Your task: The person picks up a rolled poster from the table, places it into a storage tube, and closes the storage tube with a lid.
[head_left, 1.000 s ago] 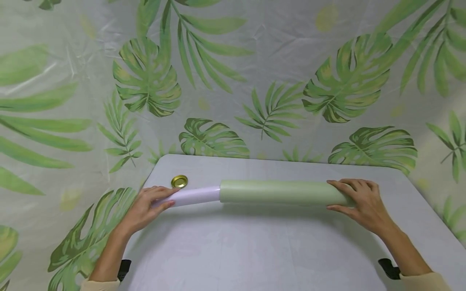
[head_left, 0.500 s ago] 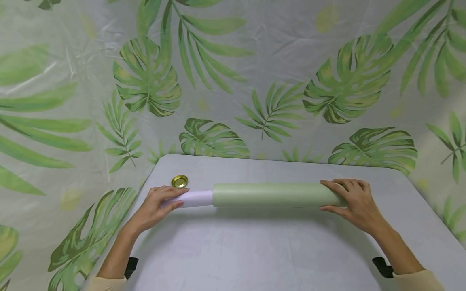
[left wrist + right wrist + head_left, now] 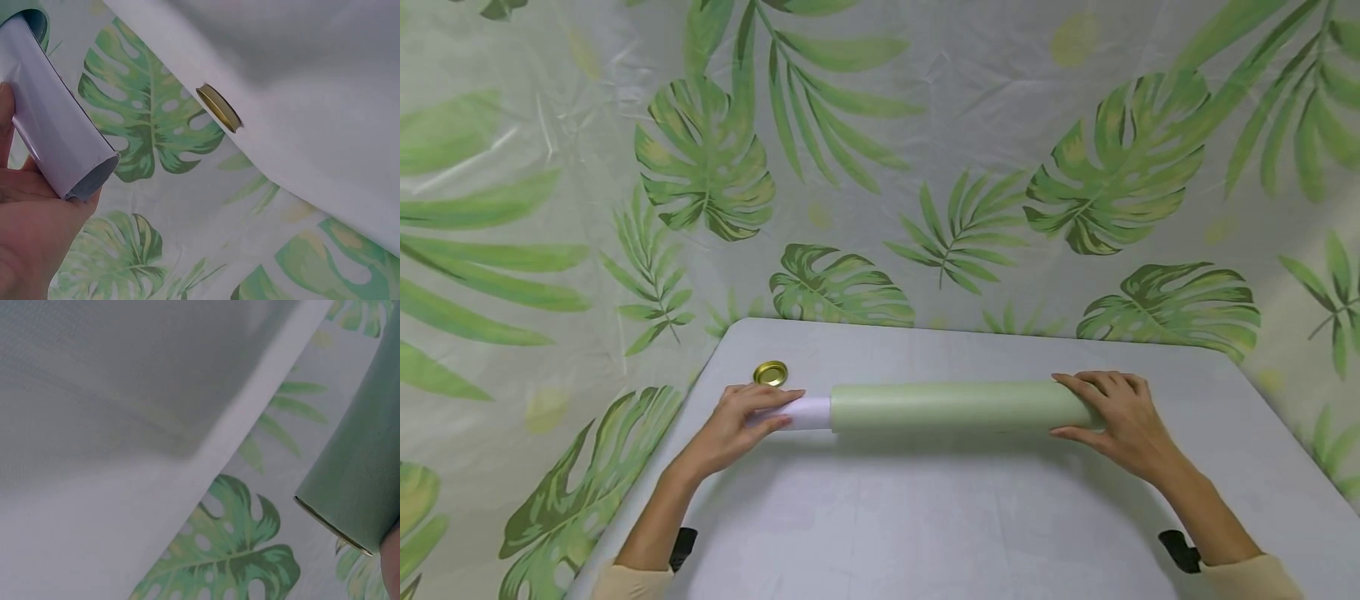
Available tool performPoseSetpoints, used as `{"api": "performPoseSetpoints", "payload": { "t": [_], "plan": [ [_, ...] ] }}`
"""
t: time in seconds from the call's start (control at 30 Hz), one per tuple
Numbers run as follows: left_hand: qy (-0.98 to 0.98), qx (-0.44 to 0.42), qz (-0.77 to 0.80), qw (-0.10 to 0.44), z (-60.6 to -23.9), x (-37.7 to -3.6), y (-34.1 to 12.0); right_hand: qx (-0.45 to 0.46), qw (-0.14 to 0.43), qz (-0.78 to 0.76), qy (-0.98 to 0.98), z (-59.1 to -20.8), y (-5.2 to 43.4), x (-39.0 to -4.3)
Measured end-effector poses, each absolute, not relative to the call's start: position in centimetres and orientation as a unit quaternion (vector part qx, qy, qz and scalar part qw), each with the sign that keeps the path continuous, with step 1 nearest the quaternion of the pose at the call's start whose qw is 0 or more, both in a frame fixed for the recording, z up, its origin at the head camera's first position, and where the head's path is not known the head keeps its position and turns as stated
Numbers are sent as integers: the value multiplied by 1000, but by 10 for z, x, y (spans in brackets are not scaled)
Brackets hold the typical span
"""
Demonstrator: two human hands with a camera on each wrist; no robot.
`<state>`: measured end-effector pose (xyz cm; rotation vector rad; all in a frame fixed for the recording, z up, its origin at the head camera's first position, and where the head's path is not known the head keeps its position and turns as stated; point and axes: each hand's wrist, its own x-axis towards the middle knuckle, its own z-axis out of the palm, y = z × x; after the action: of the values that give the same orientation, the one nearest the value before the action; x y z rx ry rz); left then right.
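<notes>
A pale green cylindrical tube (image 3: 947,408) lies level above the counter (image 3: 925,517), its shadow falling on the white surface beneath. A lilac roll (image 3: 811,412) sits partly inside the tube's left opening; a short length sticks out, and how far it reaches within is hidden. In the left wrist view the roll's outer end is open and hollow, with a greyish inner face. The right wrist view shows a thin gold rim round the tube's other end; whether that end is closed cannot be told.

The left hand (image 3: 737,423) is clamped on the roll near its outer end, thumb on the near side and fingers on the far side. The right hand (image 3: 1123,421) is clamped round the right end of the tube.

A shallow round gold lid (image 3: 771,372) rests on the counter just beyond the left hand, near the left edge. The counter has rounded far corners. Behind it and along its left side hangs glossy, creased sheeting (image 3: 865,217) printed with green palm and monstera leaves. Cream sleeves (image 3: 634,582) cover the forearms, and black wrist straps (image 3: 683,547) show beside them.
</notes>
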<state>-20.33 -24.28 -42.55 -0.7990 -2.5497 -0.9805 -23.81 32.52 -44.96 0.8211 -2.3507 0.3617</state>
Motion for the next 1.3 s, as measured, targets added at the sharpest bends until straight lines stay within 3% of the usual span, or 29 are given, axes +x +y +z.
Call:
{"api": "performPoseSetpoints", "payload": {
  "t": [1.3],
  "plan": [
    [-881,-289,-352,126,-432,-211,-224,312,298,118,-894,-453,311,-240]
  ]
}}
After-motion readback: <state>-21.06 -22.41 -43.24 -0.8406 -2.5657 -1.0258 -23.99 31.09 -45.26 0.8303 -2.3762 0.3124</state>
